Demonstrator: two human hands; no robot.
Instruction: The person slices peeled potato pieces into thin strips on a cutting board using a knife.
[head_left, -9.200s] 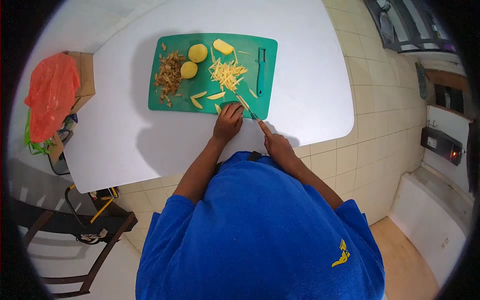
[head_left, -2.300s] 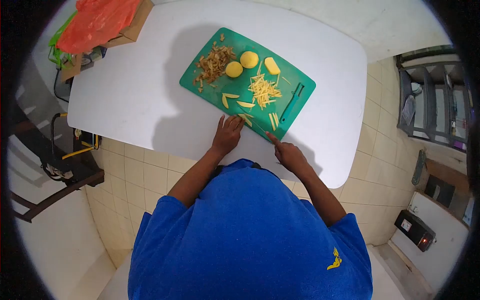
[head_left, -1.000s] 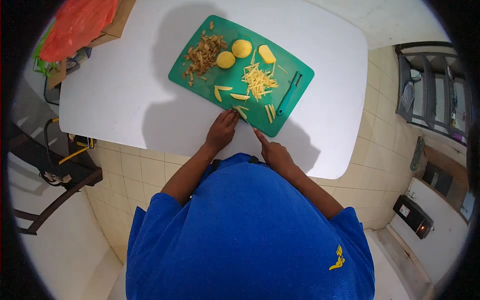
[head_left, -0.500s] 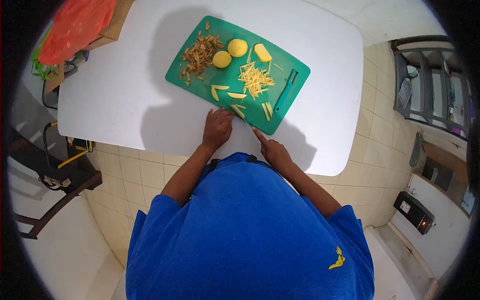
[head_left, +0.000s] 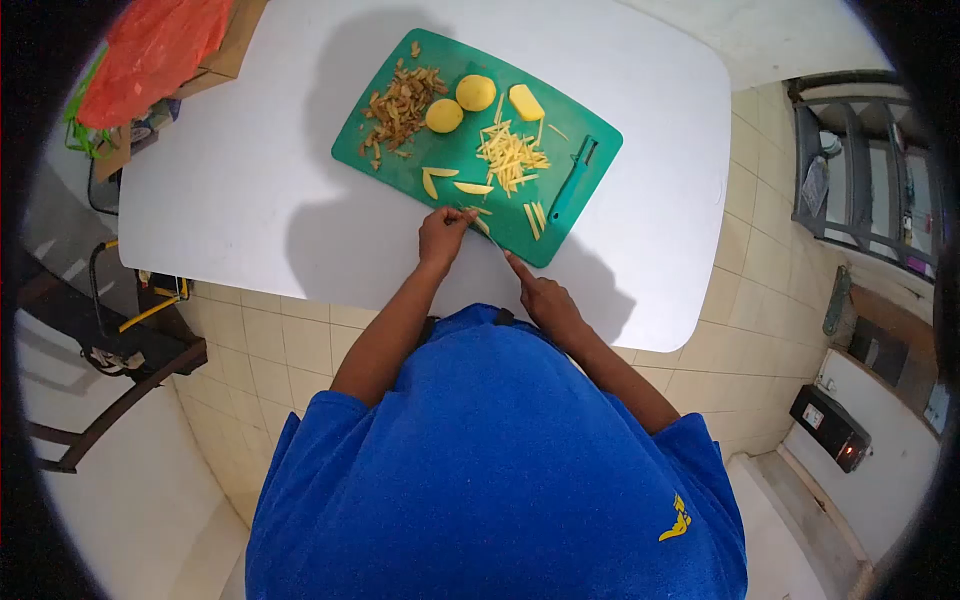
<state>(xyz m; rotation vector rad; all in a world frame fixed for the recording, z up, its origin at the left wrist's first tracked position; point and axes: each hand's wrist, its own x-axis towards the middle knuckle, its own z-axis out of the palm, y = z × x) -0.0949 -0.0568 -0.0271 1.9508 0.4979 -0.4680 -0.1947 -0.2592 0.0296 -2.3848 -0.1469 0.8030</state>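
Observation:
My left hand (head_left: 443, 238) is at the near edge of the green cutting board (head_left: 400, 182), its fingers pinched at a potato slice (head_left: 482, 225) that they partly cover. My right hand (head_left: 550, 300) grips a knife (head_left: 495, 242); its thin blade points toward that slice, and the handle is mostly hidden in the fist. Just beyond my left hand are a few flat potato slices (head_left: 473, 188). A pile of potato strips (head_left: 512, 160) lies farther right, with several separate strips (head_left: 535, 218) nearer the knife.
Two peeled potatoes (head_left: 475, 93) and a cut potato block (head_left: 525, 103) sit toward the board's far side. Brown peelings (head_left: 402, 108) are heaped at its left, a green peeler (head_left: 573, 185) at its right. The white table (head_left: 220, 200) holds a cardboard box and a red plastic bag (head_left: 150, 60) far left.
My left hand has moved from beside the board's edge up onto it, fingers closing at the potato slice. My right hand stays nearly in place with the knife.

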